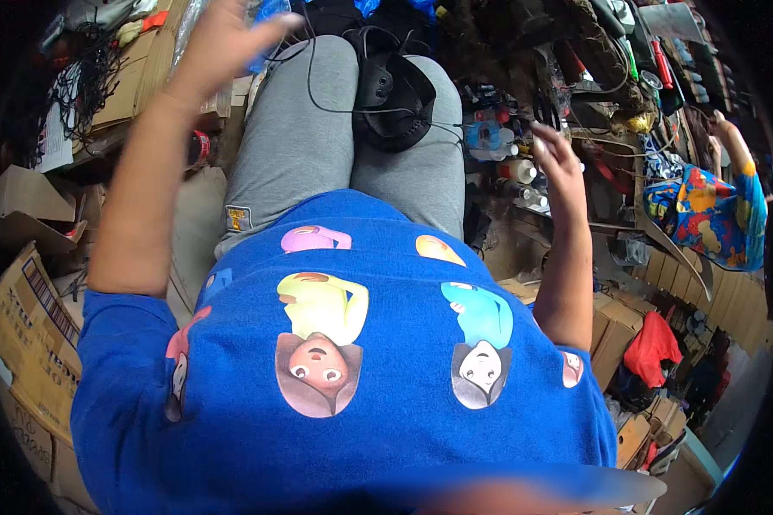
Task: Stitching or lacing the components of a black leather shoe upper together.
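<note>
Two grey-trousered thighs [296, 146] are supporting a black shoe [391, 133] and cord [339, 112], while the left hand [225, 41] is hovering beside one knee, the right hand [561, 161] near plastic bottles [517, 171], though whether either grip is grasping anything I cannot tell.

Smooth, leather-like shoe [391, 126], matt cloth trousers [296, 142]

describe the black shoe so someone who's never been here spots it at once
Start at the grey trousers, just above the blue shirt in the picture. Between the trouser legs, partly over the right one, lies the black shoe with small round eyelets. Unlike the dark material beyond, it rests on grey cloth, with a thin dark cord crossing to it from the upper left.
</note>
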`<state>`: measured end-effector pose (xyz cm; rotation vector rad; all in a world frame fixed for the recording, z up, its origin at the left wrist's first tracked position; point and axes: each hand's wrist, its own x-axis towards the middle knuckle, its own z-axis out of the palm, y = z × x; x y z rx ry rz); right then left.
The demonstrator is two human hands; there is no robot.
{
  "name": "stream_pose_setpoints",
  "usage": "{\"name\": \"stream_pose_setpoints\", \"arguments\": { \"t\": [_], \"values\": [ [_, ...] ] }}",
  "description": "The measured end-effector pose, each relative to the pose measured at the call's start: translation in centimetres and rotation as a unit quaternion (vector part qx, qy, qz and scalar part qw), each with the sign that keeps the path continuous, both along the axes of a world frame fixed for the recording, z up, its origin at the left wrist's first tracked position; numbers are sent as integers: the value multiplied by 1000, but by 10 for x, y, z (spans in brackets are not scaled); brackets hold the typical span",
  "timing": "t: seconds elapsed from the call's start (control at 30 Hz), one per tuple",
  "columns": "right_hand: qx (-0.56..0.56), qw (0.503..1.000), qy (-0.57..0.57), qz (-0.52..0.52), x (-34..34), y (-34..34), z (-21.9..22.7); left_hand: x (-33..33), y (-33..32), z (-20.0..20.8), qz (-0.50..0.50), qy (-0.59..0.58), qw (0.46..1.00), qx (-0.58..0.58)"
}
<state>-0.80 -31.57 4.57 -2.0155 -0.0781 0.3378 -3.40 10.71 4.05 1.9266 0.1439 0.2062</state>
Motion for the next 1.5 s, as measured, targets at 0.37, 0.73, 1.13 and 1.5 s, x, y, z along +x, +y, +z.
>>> {"name": "stream_pose_setpoints", "arguments": {
  "t": [0.37, 0.73, 1.13, 1.5],
  "values": [
    [-209, 887, 2, 411, 20, 113, 28, -47, -115, -24, -288, -174, 882, 331],
    [-72, 955, 47, 282, -16, 77, 31, -47, -113, -23, -293, -180, 884, 316],
    [-167, 946, -113, 253, -15, 83, 46, 44, -101, -30, -409, -25, 904, 125],
    [-229, 929, -116, 265, -3, 103, 39, 58, -98, -26, -484, 84, 871, 24]
  ]
}}
